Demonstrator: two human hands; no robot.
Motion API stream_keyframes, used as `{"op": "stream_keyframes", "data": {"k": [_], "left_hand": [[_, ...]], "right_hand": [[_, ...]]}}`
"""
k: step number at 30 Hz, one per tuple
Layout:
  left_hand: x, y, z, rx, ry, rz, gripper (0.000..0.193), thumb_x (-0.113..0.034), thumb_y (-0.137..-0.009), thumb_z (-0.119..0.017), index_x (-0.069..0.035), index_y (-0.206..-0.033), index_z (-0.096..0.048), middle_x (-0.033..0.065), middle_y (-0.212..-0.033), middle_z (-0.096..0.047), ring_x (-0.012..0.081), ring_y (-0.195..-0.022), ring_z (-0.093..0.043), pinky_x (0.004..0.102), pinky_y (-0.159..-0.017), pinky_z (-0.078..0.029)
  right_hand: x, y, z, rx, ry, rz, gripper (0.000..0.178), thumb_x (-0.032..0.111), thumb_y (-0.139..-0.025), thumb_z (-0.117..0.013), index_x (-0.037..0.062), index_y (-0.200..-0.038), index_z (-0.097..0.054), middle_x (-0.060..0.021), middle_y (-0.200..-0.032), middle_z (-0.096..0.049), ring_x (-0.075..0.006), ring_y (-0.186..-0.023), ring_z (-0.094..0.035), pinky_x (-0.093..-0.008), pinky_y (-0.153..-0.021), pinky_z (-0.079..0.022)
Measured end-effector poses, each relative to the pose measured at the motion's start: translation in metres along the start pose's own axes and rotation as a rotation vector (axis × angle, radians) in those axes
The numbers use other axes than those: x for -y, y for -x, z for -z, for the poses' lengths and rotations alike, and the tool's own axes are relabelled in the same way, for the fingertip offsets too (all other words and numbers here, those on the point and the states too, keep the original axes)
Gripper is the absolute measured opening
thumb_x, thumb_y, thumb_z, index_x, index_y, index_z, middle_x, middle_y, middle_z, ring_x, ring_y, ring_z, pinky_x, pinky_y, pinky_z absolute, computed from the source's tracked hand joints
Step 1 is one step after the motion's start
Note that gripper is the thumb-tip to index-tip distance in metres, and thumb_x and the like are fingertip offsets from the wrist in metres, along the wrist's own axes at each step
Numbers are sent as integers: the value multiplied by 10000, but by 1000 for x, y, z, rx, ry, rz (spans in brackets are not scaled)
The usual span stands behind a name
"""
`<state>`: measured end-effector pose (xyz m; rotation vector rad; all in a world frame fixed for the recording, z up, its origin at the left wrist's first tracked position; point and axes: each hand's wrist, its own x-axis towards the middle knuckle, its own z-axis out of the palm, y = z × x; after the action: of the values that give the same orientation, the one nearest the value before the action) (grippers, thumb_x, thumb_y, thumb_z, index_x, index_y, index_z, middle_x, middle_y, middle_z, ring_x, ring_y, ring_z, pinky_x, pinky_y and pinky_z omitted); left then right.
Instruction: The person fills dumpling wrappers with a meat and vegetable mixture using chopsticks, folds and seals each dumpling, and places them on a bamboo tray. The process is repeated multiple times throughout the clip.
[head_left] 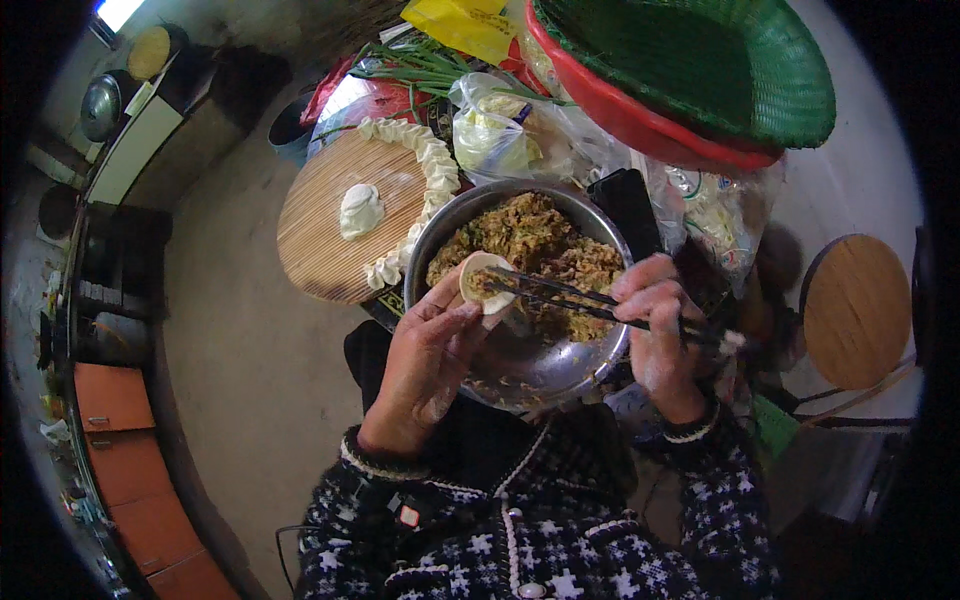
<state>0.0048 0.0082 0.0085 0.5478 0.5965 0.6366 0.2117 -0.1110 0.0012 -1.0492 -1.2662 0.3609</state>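
Observation:
My left hand [428, 345] holds a round dumpling wrapper [474, 284] over the near left part of a steel bowl [545, 375]. A little brown filling lies on the wrapper. With its fingers closed round them, my right hand [655, 325] grips a pair of black chopsticks [575, 298], whose tips touch the filling on the wrapper. Minced filling [525, 225] heaps up in the far part of the bowl, and the near inside wall is mostly bare metal. Left of the bowl, a round wooden board [310, 225] carries a small stack of wrappers [361, 211] and a curved row of folded dumplings [440, 175].
Behind the bowl are plastic bags [490, 135], green onions [425, 65] and a yellow packet [465, 25]. A green basket [780, 80] sits in a red one [600, 95]. A black phone [625, 205] lies by the bowl's far right rim. A round wooden stool [857, 310] stands right.

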Motion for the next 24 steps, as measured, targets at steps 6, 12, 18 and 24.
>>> {"op": "stream_keyframes", "data": {"k": [6,12,18,24], "left_hand": [[-1,8,-6,3,18,26,528,57,-922,-501,41,-1436,-383,166,-1358,-545,253,-1177,-601,325,-1015,-508],[-6,0,2,43,76,11,559,68,-905,-518,35,-1444,-373,160,-1354,-547,241,-1188,-594,313,-1029,-495],[-4,7,4,88,-97,-73,641,103,-834,-624,18,-1430,-403,125,-1321,-570,218,-1220,-563,321,-1064,-435],[1,8,0,50,-306,-149,571,58,-835,-679,16,-1367,-479,86,-1268,-609,171,-1162,-585,303,-1009,-454]], "right_hand": [[-22,8,-16,-121,-318,-277,401,304,-1040,-461,18,-798,-604,-97,-940,-557,-159,-926,-522,-324,-882,-419],[-8,5,2,-193,-324,-277,434,343,-1050,-427,19,-810,-588,-96,-914,-542,-165,-885,-525,-317,-838,-452],[-12,-6,16,-151,-164,-157,510,360,-1078,-296,53,-766,-559,-88,-790,-542,-174,-776,-529,-312,-754,-454],[-8,-8,-4,11,-137,-391,388,305,-1082,-314,50,-877,-522,-71,-833,-531,-152,-792,-501,-315,-798,-433]]}}
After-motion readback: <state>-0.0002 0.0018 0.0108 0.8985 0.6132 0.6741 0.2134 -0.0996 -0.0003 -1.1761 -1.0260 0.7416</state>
